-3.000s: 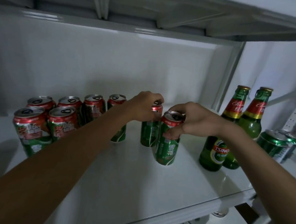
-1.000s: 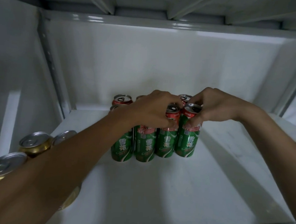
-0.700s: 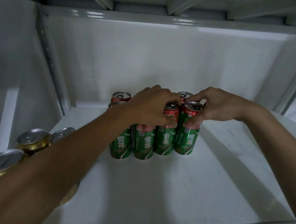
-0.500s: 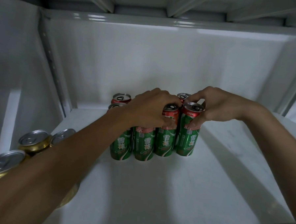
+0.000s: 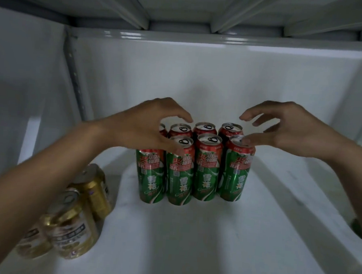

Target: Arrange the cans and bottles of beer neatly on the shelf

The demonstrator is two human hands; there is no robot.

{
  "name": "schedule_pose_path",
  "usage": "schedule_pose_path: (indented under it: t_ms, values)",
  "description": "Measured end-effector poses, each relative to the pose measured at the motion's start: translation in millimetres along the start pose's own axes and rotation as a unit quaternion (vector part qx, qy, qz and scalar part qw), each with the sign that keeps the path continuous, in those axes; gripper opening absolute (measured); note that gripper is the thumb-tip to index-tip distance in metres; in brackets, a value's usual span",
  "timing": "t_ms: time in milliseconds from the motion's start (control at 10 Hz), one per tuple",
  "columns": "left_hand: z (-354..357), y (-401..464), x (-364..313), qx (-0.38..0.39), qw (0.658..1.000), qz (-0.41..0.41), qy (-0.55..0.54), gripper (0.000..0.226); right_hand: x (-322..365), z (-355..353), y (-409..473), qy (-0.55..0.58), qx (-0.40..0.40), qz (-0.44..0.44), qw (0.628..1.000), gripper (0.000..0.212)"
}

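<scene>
Standing in two tight rows mid-shelf (image 5: 254,235), the green cans (image 5: 195,169) appear arranged; both the left hand (image 5: 147,124) and right hand (image 5: 281,129) are spread empty above them; gold cans (image 5: 77,211), blurred, are left loose near the front-left corner.

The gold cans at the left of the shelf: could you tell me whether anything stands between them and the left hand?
Nothing visible does. The left hand hovers open over the green cans, and the gold cans stand below its forearm, which covers part of them. Only bare shelf separates the two groups.
</scene>
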State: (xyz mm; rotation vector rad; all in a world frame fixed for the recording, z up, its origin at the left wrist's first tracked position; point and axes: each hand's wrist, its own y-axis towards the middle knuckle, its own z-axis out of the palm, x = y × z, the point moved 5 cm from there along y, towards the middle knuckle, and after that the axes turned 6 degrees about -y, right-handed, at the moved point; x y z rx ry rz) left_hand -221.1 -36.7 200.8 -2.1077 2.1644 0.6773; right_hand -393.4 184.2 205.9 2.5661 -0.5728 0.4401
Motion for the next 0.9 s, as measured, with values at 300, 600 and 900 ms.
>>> schedule_pose_path:
  t_ms: [300,600,900]
  values:
    - [34,-19,-4,-0.071,0.971,0.020,0.227,0.064,41,47,17,-0.067,0.047,-0.116,0.990,0.038]
    - [43,-28,4,-0.127,0.946,0.058,0.291,0.057,47,70,17,-0.084,0.048,-0.158,0.983,0.030]
    - [12,-57,10,-0.167,0.986,0.026,0.010,0.052,68,71,12,-0.133,-0.106,-0.176,0.969,0.024]
